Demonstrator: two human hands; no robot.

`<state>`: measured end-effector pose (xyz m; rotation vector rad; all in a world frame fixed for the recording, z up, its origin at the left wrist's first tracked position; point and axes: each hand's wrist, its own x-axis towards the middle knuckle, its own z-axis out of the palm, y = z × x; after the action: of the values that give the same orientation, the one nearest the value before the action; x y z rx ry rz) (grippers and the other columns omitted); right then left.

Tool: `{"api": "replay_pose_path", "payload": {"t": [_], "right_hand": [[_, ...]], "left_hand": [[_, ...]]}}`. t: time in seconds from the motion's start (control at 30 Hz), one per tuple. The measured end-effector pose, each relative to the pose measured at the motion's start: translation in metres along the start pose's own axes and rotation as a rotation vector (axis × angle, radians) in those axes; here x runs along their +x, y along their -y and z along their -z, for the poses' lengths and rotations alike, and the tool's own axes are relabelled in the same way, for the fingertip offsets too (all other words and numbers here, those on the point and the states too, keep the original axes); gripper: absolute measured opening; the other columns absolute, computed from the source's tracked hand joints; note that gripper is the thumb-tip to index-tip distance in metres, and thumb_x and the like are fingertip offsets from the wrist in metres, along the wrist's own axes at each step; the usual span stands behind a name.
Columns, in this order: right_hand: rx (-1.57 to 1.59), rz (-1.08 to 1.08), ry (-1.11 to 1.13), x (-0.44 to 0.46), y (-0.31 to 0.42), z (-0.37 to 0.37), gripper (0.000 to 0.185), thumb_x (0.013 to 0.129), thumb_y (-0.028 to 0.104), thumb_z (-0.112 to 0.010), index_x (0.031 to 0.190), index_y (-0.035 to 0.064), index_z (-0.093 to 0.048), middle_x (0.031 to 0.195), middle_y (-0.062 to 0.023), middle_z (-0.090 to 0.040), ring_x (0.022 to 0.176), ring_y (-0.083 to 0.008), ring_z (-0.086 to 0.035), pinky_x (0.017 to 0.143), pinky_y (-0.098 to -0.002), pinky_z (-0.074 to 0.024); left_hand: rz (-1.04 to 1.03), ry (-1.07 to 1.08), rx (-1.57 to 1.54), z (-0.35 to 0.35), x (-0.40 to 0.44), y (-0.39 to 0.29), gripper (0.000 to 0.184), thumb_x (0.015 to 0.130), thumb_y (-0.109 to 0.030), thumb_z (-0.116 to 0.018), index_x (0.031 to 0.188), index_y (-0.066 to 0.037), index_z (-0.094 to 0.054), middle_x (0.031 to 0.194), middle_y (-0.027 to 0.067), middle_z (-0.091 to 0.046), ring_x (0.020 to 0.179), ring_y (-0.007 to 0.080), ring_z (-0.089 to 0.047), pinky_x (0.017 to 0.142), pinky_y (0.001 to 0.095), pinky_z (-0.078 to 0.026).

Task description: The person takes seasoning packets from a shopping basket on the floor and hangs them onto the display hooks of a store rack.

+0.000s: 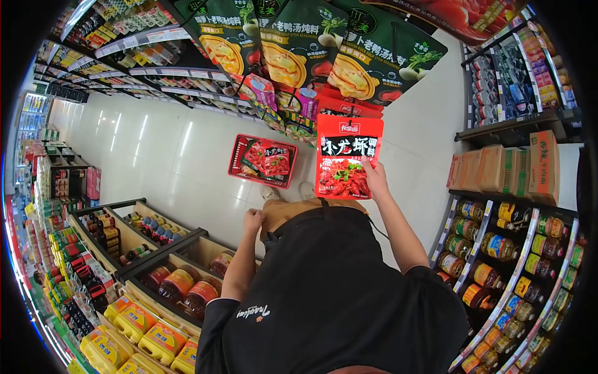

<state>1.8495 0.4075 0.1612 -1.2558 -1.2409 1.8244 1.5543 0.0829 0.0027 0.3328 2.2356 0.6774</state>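
Observation:
My right hand grips the lower right edge of a red crayfish seasoning packet. Its printed front, with a dish of red crayfish, faces me. More red packets hang just behind it; whether the held one is still on the hook, I cannot tell. My left hand hangs beside my thigh with curled fingers and nothing visible in it. On the floor ahead of my feet stands a red shopping basket, with red packets of the same look lying in it.
Large green soup seasoning pouches hang above the red packets. Shelves of jars and cardboard boxes stand to the right. At left are bins of bottles and yellow jugs. A pale tiled floor runs between them.

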Motion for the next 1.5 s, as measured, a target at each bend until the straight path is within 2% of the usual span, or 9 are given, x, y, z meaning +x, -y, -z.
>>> {"api": "replay_pose_path", "payload": {"t": [0.3, 0.47, 0.6, 0.7, 0.77, 1.23, 1.3, 1.43, 1.5], "right_hand": [[0.004, 0.079, -0.101, 0.061, -0.016, -0.003, 0.037, 0.097, 0.033, -0.057, 0.107, -0.0024, -0.061, 0.100, -0.0067, -0.066, 0.087, -0.0124, -0.061, 0.078, -0.0285, -0.0490], [-0.779, 0.204, -0.259, 0.087, -0.085, 0.035, 0.042, 0.085, 0.037, -0.066, 0.105, 0.0006, -0.063, 0.100, -0.0179, -0.068, 0.095, -0.0273, -0.065, 0.082, -0.0361, -0.0498], [-1.197, -0.136, 0.026, 0.061, -0.189, 0.121, 0.044, 0.080, 0.042, -0.068, 0.091, -0.0008, -0.065, 0.084, -0.0184, -0.068, 0.087, -0.0292, -0.067, 0.077, -0.0391, -0.0516], [-1.149, -0.436, 0.270, 0.020, -0.239, 0.164, 0.040, 0.081, 0.040, -0.064, 0.078, -0.0002, -0.068, 0.063, -0.0144, -0.064, 0.062, -0.0234, -0.064, 0.066, -0.0404, -0.0518], [-1.167, -0.472, 0.344, -0.004, -0.231, 0.160, 0.038, 0.082, 0.037, -0.062, 0.081, -0.0002, -0.069, 0.071, -0.0154, -0.067, 0.066, -0.0242, -0.066, 0.068, -0.0394, -0.0516], [-1.032, -0.003, 0.340, 0.060, -0.172, 0.011, 0.035, 0.083, 0.036, -0.063, 0.098, 0.0045, -0.067, 0.092, -0.0162, -0.070, 0.087, -0.0288, -0.068, 0.077, -0.0377, -0.0521], [-1.164, -0.006, 0.475, 0.058, -0.160, -0.035, 0.033, 0.082, 0.033, -0.064, 0.100, 0.0059, -0.065, 0.096, -0.0165, -0.069, 0.091, -0.0316, -0.067, 0.077, -0.0401, -0.0523], [-1.488, 0.417, 1.333, 0.030, -0.159, -0.108, 0.033, 0.076, 0.032, -0.064, 0.097, 0.0065, -0.063, 0.100, -0.0167, -0.067, 0.094, -0.0345, -0.064, 0.076, -0.0454, -0.0507], [-1.444, 0.445, 1.441, 0.037, -0.163, -0.118, 0.036, 0.076, 0.036, -0.065, 0.098, 0.0071, -0.063, 0.100, -0.0166, -0.067, 0.093, -0.0344, -0.064, 0.076, -0.0452, -0.0507]], "left_hand": [[0.149, -0.027, 0.152, 0.014, -0.030, 0.080, 0.030, 0.083, -0.024, -0.058, 0.084, 0.003, -0.068, 0.073, 0.0163, -0.069, 0.074, 0.0289, -0.069, 0.074, 0.0398, -0.051], [0.070, -0.052, 0.158, -0.010, -0.040, 0.046, 0.029, 0.084, -0.026, -0.059, 0.089, 0.002, -0.068, 0.083, 0.0201, -0.069, 0.083, 0.0339, -0.067, 0.077, 0.0413, -0.051], [0.006, -0.088, 0.125, -0.014, -0.049, 0.001, 0.029, 0.085, -0.027, -0.061, 0.092, 0.001, -0.067, 0.087, 0.0235, -0.067, 0.088, 0.0367, -0.066, 0.079, 0.0423, -0.051], [-0.005, -0.095, 0.122, -0.013, -0.046, 0.006, 0.031, 0.084, -0.030, -0.062, 0.092, 0.000, -0.067, 0.086, 0.0234, -0.067, 0.088, 0.0370, -0.066, 0.080, 0.0429, -0.051], [0.016, -0.071, 0.174, -0.007, -0.045, 0.014, 0.031, 0.083, -0.030, -0.061, 0.091, 0.000, -0.067, 0.087, 0.0234, -0.067, 0.088, 0.0374, -0.066, 0.080, 0.0434, -0.051], [-0.073, -0.019, 0.258, 0.011, -0.018, -0.018, 0.034, 0.084, -0.030, -0.056, 0.094, 0.000, -0.067, 0.092, 0.0248, -0.066, 0.090, 0.0405, -0.064, 0.082, 0.0460, -0.050], [-0.105, -0.045, 0.210, 0.004, -0.021, -0.035, 0.033, 0.084, -0.030, -0.056, 0.094, -0.002, -0.067, 0.092, 0.0231, -0.067, 0.090, 0.0396, -0.065, 0.081, 0.0455, -0.050], [-0.089, -0.066, 0.168, -0.009, -0.028, -0.033, 0.033, 0.085, -0.033, -0.057, 0.095, -0.004, -0.068, 0.091, 0.0222, -0.068, 0.090, 0.0380, -0.065, 0.081, 0.0443, -0.050], [-0.057, -0.081, 0.165, -0.008, -0.036, -0.024, 0.033, 0.084, -0.034, -0.058, 0.093, -0.004, -0.069, 0.091, 0.0224, -0.067, 0.090, 0.0378, -0.065, 0.081, 0.0440, -0.050]]}}
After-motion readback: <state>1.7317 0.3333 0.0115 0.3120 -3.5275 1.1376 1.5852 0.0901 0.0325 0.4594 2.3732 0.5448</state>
